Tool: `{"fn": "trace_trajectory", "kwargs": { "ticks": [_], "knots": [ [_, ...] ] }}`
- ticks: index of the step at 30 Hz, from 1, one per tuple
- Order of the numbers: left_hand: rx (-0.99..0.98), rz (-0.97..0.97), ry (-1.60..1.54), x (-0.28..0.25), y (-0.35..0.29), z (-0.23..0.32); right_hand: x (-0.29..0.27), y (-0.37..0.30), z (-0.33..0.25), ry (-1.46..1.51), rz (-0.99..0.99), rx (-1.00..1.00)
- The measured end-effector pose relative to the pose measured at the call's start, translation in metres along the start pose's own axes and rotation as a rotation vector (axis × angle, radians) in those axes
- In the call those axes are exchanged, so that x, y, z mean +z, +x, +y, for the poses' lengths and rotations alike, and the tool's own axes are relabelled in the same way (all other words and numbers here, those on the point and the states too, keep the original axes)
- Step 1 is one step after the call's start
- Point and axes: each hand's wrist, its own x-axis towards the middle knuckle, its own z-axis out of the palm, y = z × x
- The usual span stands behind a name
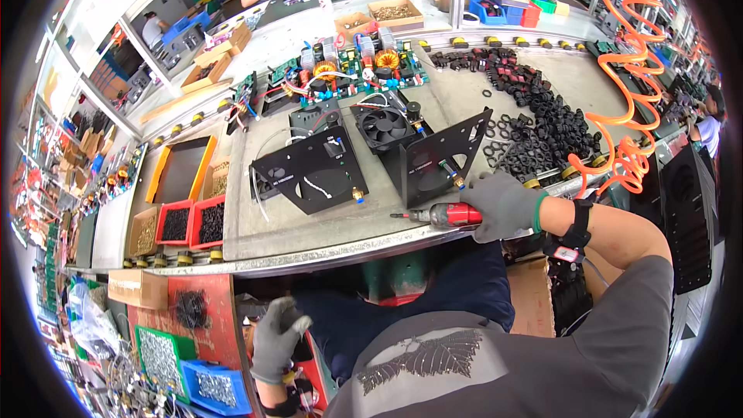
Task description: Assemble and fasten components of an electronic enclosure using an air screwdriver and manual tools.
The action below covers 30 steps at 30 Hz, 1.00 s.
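Observation:
My right hand [499, 205], in a grey glove, is closed around a red and black power screwdriver [450, 215] at the bench's front edge. The bit points left. Just beyond it stands a black metal panel [445, 159] with a brass fitting, joined to a unit with a black fan [381, 127]. A second black panel [313, 170] with a similar fitting stands to the left, tilted. Low in front of the bench is my gloved left hand [279, 340], beside my lap. Its fingers are curled; anything between them is too small to make out.
Green circuit boards with copper coils [348, 70] line the far side. Black rings and caps [534, 116] are heaped at right, below a coiled orange hose [627, 70]. Red bins [176, 222] of black screws stand left; green [161, 356] and blue [215, 387] trays of silver screws sit lower left.

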Motion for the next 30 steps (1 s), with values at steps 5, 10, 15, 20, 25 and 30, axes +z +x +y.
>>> {"fn": "trace_trajectory", "kwargs": {
  "ticks": [5,10,15,20,25,30],
  "knots": [
    [0.193,-0.278,-0.072,0.050,0.020,0.079,0.016,-0.014,0.007,0.861,-0.395,0.292],
    [0.364,-0.533,0.254,0.081,0.034,0.127,0.050,-0.043,-0.017,1.310,-0.485,0.134],
    [0.197,-0.420,0.253,0.048,0.042,0.135,0.057,-0.060,-0.044,1.862,-0.500,0.035],
    [0.234,-0.252,0.228,-0.024,0.062,0.131,0.036,-0.035,-0.052,1.637,-0.375,0.000],
    [0.174,-0.105,0.181,-0.070,0.078,0.128,0.035,-0.008,-0.035,1.564,-0.440,-0.014],
    [0.215,0.079,0.187,-0.112,0.119,0.116,0.040,0.039,-0.014,0.448,0.090,-0.223]
  ]
}}
